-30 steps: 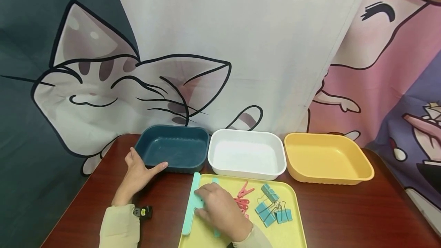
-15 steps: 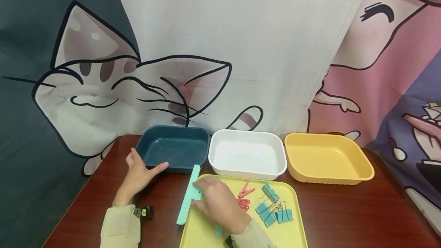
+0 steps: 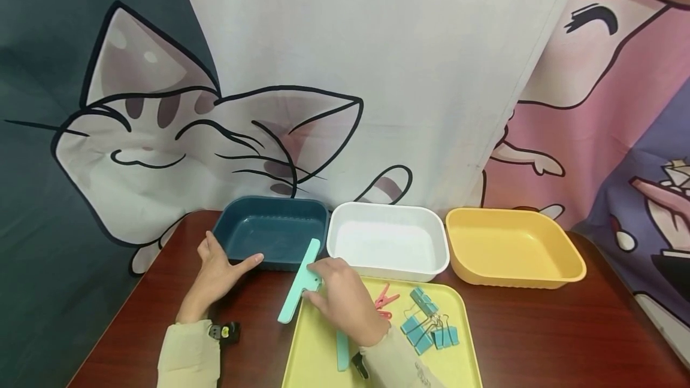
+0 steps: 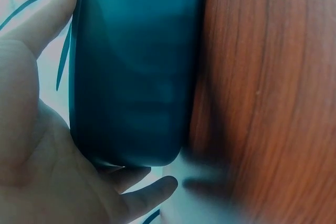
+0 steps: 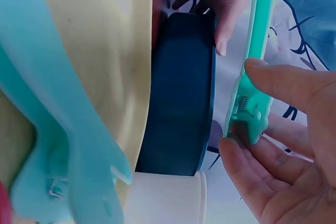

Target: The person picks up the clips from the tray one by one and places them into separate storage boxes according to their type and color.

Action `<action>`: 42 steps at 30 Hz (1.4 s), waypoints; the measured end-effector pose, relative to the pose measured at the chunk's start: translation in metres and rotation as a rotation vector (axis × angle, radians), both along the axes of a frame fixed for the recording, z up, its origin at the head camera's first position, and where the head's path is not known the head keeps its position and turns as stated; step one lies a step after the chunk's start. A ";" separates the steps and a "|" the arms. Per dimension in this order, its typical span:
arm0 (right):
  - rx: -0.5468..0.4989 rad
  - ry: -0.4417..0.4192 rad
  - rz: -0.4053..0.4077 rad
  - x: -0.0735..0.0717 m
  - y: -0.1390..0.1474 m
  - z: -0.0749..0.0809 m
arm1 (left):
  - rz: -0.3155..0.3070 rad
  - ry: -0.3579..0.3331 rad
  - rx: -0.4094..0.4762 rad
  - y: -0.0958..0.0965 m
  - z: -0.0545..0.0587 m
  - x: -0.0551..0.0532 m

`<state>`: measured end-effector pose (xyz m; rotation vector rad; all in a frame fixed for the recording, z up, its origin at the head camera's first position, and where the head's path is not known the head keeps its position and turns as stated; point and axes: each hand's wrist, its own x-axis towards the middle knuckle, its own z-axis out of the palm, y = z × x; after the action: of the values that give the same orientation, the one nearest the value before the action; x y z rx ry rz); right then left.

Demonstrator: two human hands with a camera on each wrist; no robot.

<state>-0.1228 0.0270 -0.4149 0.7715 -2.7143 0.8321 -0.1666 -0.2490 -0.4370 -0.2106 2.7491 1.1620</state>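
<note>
My right hand (image 3: 350,301) pinches a mint-green bag clip (image 3: 300,283) by its handle, thumb on one side and fingers on the other. The clip's long bar slants over the tray's left edge, its upper end in front of the dark blue bin (image 3: 275,229); its spring shows in the right wrist view. Below that hand, a second mint bag clip (image 3: 342,355) lies partly covered on the yellow tray (image 3: 312,370). My left hand (image 3: 215,271) rests spread at the blue bin's front left corner, thumb along the rim, fingers fairly straight at the side.
A white bin (image 3: 387,238) and a yellow bin (image 3: 512,250) stand right of the blue one, against a cartoon-print curtain (image 3: 431,76). Pink clothespins (image 3: 385,298), partly hidden, and several teal binder clips (image 3: 423,328) lie on the tray, which sits on the brown table (image 3: 539,334).
My right hand has lifted the bag clip off the tray and carried it forward toward the blue bin, tilting it. The second bag clip shows more. My left hand stays still.
</note>
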 end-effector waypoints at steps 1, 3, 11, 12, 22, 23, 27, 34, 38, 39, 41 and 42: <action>-0.002 -0.004 -0.005 -0.001 0.000 0.000 | 0.000 0.001 0.004 0.000 0.000 0.000; -0.008 -0.010 -0.006 -0.003 -0.001 0.002 | -0.001 0.003 0.008 0.000 0.001 0.001; -0.022 -0.005 -0.006 -0.013 -0.007 0.004 | -0.003 0.008 0.025 0.001 0.002 0.003; -0.026 0.000 -0.007 -0.015 -0.008 0.004 | -0.002 0.008 0.023 0.001 0.002 0.003; -0.083 -0.002 -0.073 -0.025 -0.013 0.006 | -0.002 0.007 0.030 0.000 0.002 0.003; -0.092 -0.003 -0.076 -0.026 -0.014 0.007 | -0.003 0.010 0.033 0.000 0.002 0.003; -0.102 -0.005 -0.075 -0.032 -0.015 0.006 | -0.002 0.010 0.042 -0.001 0.002 0.004; -0.114 -0.030 -0.085 -0.043 -0.020 0.003 | -0.013 0.004 0.033 -0.002 0.001 0.004; -0.145 -0.058 -0.106 -0.049 -0.021 0.002 | -0.015 -0.005 0.038 -0.003 0.002 0.003; -0.151 -0.061 -0.112 -0.050 -0.022 0.002 | -0.014 -0.006 0.038 -0.003 0.002 0.004; -0.158 -0.062 -0.120 -0.053 -0.022 0.001 | -0.014 -0.005 0.042 -0.003 0.003 0.003; -0.159 -0.061 -0.121 -0.054 -0.022 0.000 | -0.013 -0.005 0.045 -0.003 0.003 0.003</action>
<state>-0.1771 0.0051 -0.4144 0.5511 -2.6742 1.0434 -0.1634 -0.2519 -0.4342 -0.1894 2.7129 1.2165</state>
